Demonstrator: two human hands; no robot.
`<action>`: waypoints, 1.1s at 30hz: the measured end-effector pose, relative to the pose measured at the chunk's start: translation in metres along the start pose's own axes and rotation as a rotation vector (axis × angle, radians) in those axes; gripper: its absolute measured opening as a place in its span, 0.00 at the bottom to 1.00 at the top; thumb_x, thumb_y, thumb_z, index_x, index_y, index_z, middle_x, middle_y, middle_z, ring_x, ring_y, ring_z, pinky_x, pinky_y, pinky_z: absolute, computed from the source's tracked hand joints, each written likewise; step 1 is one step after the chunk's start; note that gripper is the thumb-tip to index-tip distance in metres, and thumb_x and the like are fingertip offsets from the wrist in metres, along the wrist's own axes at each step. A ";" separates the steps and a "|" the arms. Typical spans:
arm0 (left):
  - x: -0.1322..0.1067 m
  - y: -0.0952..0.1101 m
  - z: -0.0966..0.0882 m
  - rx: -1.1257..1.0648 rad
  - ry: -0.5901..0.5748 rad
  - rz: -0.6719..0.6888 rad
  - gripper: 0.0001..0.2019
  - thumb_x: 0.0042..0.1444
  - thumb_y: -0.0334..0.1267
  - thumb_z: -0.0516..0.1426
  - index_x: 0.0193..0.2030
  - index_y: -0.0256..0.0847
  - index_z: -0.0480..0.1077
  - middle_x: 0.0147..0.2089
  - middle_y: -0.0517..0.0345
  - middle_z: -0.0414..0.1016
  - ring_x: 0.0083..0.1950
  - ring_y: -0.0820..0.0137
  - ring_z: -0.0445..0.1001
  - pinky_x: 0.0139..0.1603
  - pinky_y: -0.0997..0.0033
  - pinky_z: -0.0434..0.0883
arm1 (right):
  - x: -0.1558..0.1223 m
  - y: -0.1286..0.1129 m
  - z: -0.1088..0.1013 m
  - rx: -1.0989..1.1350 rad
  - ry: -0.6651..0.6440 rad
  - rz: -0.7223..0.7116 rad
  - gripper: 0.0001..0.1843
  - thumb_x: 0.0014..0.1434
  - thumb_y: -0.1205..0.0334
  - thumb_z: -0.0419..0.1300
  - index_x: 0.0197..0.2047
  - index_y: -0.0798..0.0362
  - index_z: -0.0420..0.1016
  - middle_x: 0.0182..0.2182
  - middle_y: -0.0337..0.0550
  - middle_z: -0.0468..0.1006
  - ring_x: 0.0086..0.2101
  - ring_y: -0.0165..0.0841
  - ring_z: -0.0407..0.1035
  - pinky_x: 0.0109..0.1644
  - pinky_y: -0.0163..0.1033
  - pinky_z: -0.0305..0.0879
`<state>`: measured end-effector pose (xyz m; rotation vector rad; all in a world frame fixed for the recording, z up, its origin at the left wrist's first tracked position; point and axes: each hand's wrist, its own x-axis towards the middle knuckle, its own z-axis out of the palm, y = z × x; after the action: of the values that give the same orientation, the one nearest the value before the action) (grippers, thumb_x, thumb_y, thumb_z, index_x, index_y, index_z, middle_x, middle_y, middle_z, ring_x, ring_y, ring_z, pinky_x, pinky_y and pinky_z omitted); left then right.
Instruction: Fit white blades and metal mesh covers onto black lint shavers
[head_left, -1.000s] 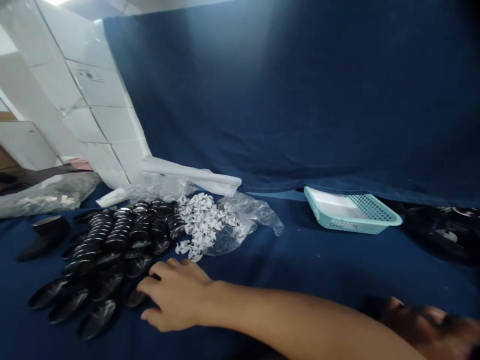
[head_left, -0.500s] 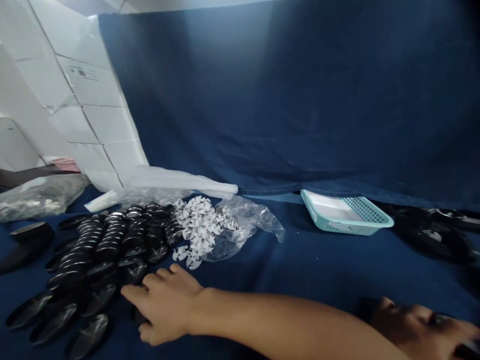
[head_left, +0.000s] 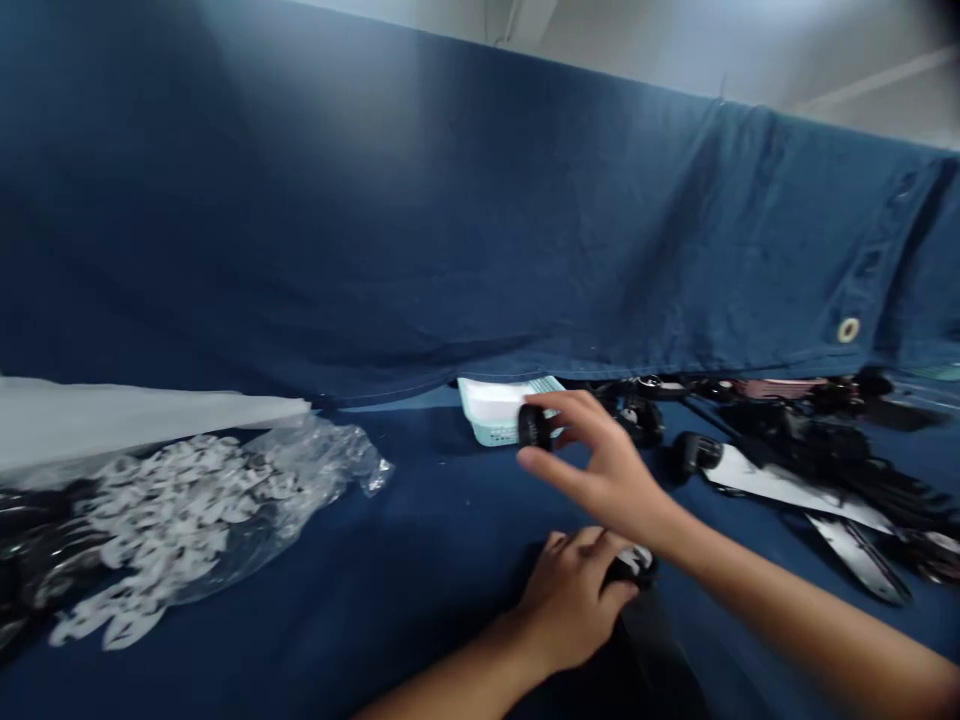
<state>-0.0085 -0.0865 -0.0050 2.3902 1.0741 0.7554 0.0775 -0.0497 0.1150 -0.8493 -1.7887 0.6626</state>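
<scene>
- Over the blue cloth (head_left: 420, 520): right hand (head_left: 607, 470) is pinching a black cap (head_left: 533, 426).
- Left hand (head_left: 574, 600) is gripping a dark part (head_left: 637, 565); fitting seems underway, needing careful alignment.

A clear bag of white pieces (head_left: 187, 500) lies well left of the grip; a teal basket (head_left: 495, 410) sits just behind it.

Navy cloth (head_left: 420, 250); teal basket (head_left: 495, 412); black disc (head_left: 533, 427); white pieces (head_left: 161, 500) in clear bag (head_left: 330, 465), at nine o'clock.
</scene>
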 end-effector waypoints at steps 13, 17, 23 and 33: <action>0.005 0.002 -0.002 -0.049 0.008 -0.032 0.25 0.60 0.29 0.58 0.61 0.55 0.60 0.63 0.62 0.69 0.59 0.64 0.70 0.61 0.58 0.66 | -0.074 0.126 -0.082 0.216 0.330 0.373 0.26 0.54 0.48 0.67 0.53 0.45 0.67 0.47 0.45 0.70 0.39 0.36 0.71 0.43 0.44 0.71; 0.006 0.001 -0.001 -0.046 -0.006 -0.037 0.29 0.60 0.28 0.58 0.64 0.55 0.55 0.64 0.59 0.67 0.62 0.63 0.68 0.63 0.53 0.64 | -0.084 0.137 -0.071 0.293 0.295 0.379 0.23 0.55 0.49 0.67 0.51 0.44 0.66 0.47 0.43 0.72 0.42 0.36 0.70 0.50 0.44 0.68; 0.009 -0.010 0.005 0.026 0.000 0.043 0.24 0.60 0.31 0.58 0.60 0.55 0.59 0.62 0.56 0.70 0.59 0.60 0.72 0.58 0.53 0.71 | -0.088 0.145 -0.068 0.326 0.358 0.409 0.20 0.55 0.51 0.68 0.40 0.44 0.60 0.47 0.39 0.70 0.46 0.34 0.69 0.53 0.43 0.66; 0.008 -0.018 0.011 0.079 0.057 0.086 0.28 0.58 0.31 0.58 0.62 0.56 0.56 0.61 0.56 0.70 0.54 0.60 0.75 0.52 0.56 0.76 | -0.087 0.138 -0.079 0.291 0.271 0.393 0.18 0.58 0.54 0.66 0.47 0.43 0.64 0.55 0.44 0.71 0.56 0.41 0.67 0.61 0.49 0.61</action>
<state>-0.0076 -0.0707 -0.0211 2.5096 1.0470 0.8292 0.2065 -0.0312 -0.0107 -1.0424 -1.2555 0.9834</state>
